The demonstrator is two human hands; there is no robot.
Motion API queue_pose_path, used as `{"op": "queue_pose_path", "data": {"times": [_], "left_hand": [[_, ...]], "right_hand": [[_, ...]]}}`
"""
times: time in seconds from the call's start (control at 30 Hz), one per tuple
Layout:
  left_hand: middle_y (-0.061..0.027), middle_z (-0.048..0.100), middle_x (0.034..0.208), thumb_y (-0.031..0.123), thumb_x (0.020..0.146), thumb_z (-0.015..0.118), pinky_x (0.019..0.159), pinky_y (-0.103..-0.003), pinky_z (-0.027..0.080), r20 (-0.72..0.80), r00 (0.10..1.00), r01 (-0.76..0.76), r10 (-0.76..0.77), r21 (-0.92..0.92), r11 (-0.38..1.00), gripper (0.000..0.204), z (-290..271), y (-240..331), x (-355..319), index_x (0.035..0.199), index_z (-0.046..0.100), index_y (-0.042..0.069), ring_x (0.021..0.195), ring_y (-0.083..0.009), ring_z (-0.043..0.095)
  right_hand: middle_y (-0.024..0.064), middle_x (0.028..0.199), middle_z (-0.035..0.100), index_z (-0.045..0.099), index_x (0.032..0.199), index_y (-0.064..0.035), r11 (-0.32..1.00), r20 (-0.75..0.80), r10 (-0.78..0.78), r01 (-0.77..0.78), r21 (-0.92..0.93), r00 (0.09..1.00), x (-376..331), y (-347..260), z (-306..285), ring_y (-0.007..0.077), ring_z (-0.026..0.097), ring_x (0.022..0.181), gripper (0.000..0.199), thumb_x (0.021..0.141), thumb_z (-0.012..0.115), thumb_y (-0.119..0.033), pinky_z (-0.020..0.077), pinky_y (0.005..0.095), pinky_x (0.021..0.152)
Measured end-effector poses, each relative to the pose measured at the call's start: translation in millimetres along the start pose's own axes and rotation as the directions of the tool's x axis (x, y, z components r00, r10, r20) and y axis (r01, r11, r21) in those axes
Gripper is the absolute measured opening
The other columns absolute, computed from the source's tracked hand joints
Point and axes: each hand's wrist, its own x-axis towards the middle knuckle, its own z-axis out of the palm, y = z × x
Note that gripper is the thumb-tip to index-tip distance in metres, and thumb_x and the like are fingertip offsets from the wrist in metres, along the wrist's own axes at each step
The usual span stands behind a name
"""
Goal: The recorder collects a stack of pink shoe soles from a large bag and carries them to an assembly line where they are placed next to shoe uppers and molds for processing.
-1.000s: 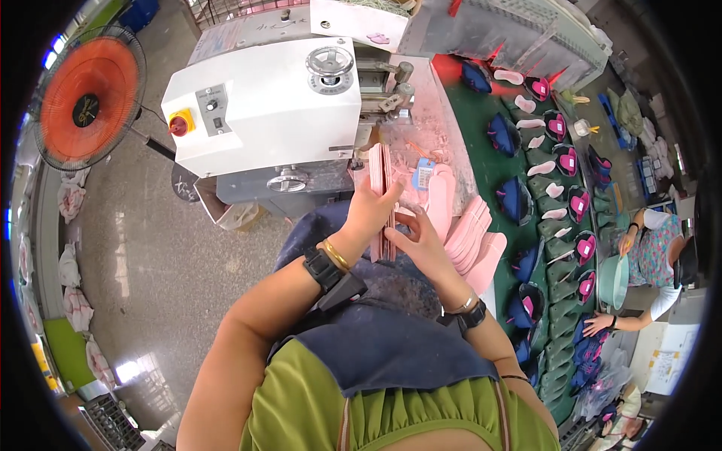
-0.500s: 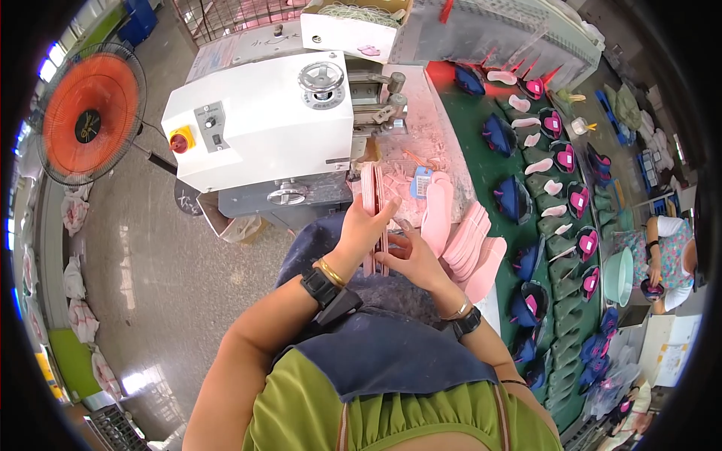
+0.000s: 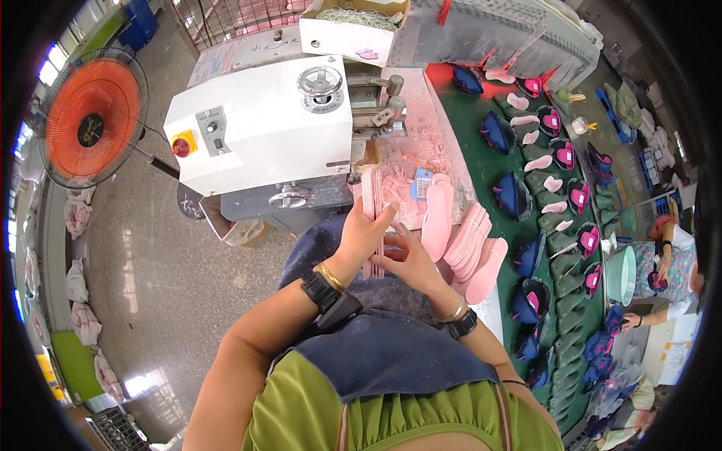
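A stack of pink insoles [image 3: 371, 185] stands on edge between my hands, just in front of the machine. My left hand [image 3: 365, 230] wraps round the stack from the left, thumb across its near side. Against its lower right side, the fingers of my right hand [image 3: 412, 261] are closed on the same stack. To the right, a pair of pink insoles [image 3: 437, 218] rests on the dusty table, beside a fanned pile of more insoles [image 3: 468, 240]. Pink scraps [image 3: 398, 188] and a blue-and-white tag [image 3: 422, 183] lie just beyond my hands.
The white machine [image 3: 259, 120] with a handwheel [image 3: 320, 81] stands ahead. A green conveyor [image 3: 489, 169] at right carries blue and pink shoe uppers and green lasts. An orange fan [image 3: 90, 120] stands at left. A co-worker [image 3: 662, 263] works beyond the conveyor.
The dark gap within the held stack has closed, and its insoles now sit tight together. My hands keep nearly the same place. The co-worker's arm has reached toward the conveyor.
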Motion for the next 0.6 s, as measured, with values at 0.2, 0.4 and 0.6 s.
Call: {"op": "queue_pose_path", "data": {"times": [0.2, 0.4, 0.6], "left_hand": [[-0.0056, 0.064, 0.081, 0.03, 0.09, 0.07, 0.061, -0.029, 0.052, -0.004, 1.0, 0.004, -0.004, 0.016, 1.0, 0.037, -1, 1, -1, 0.105, 0.059, -0.002, 0.071, -0.0116, 0.061], [-0.007, 0.064, 0.076, 0.032, 0.093, 0.065, 0.06, -0.031, 0.051, -0.01, 1.0, -0.003, 0.004, 0.108, 0.994, 0.035, -3, -6, 1, 0.1, 0.061, -0.001, 0.068, -0.0143, 0.062], [-0.0099, 0.065, 0.07, 0.035, 0.09, 0.065, 0.06, -0.034, 0.052, 0.067, 0.981, 0.188, -0.184, -0.065, 0.98, 0.04, -1, -9, 2, 0.099, 0.057, -0.004, 0.064, -0.019, 0.064]], "right_hand": [[0.0201, 0.129, 0.058, 0.024, 0.153, -0.0008, 0.999, -0.003, -0.006, 0.006, 0.041, 1.0, -3, -1, 4, 0.0246, 0.064, 0.111, 0.088, 0.087, 0.078, -0.022, 0.0539, 0.0339, 0.089], [0.0195, 0.126, 0.06, 0.027, 0.152, 0.0001, 1.0, -0.023, -0.021, 0.021, -0.019, 1.0, -4, -5, 9, 0.0221, 0.066, 0.104, 0.086, 0.086, 0.079, -0.021, 0.0541, 0.032, 0.086], [0.0181, 0.113, 0.065, 0.031, 0.149, 0.0008, 0.993, -0.036, -0.004, -0.001, -0.116, 0.999, 1, -1, 6, 0.0191, 0.066, 0.095, 0.087, 0.084, 0.08, -0.031, 0.0533, 0.0297, 0.078]]}}
